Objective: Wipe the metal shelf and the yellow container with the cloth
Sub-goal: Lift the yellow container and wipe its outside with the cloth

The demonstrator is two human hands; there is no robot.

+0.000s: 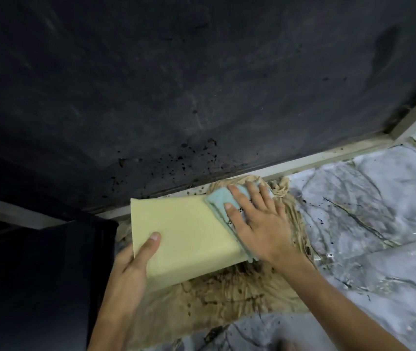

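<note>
head cam: only view I've got, looking down at both my hands, centre-bottom of frame

yellow container (184, 234): pale yellow box, flat face up, lying tilted in the middle of the frame, sitting on a stained beige rag (227, 297)

left hand (130, 262): lower left of centre, gripping the container's near-left corner, thumb pressed flat on top, rest of the fingers tucked under so can't see them

right hand (255, 219): centre-right, fingers spread wide & flat, palm down, pressing the cloth onto the container's right end. not a pinch grip, just flat pressure

cloth (222, 201): light blue-green, folded, draped over the container's top right corner & down its right edge, mostly under my right hand

beige rag: spread on the floor under everything, dark brown splotches esp. below the container

floor (366, 211): grey marble-look w/ dark veins, right side & bottom of frame

dark wall (201, 84): fills the whole top half, black specks near its base, pale trim strip along the bottom

dark block, left (37, 274): lower left, too dark to tell what it is
</note>
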